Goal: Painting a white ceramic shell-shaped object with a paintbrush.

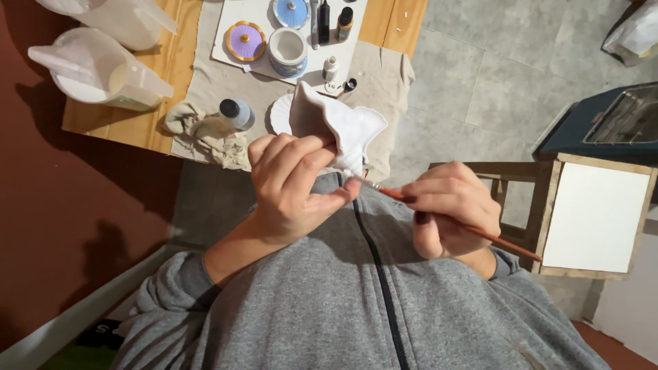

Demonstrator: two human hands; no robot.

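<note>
The left hand [295,185] is pinching a white shell-shaped dish [339,127] just above the lap, tilting its edge toward the brush [445,216]. The right hand [452,209] is pressing its fingers around the brush handle like a pen, so the tip is touching the dish edge. Paint bottles [332,20] are standing near on the table [157,103].

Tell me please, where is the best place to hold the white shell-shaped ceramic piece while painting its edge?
Probably at the plain back and lower body, coming from the left, as the left hand does now. The white ceramic piece flares into a thin scalloped edge on the right, which the brush in the right hand needs free.
</note>
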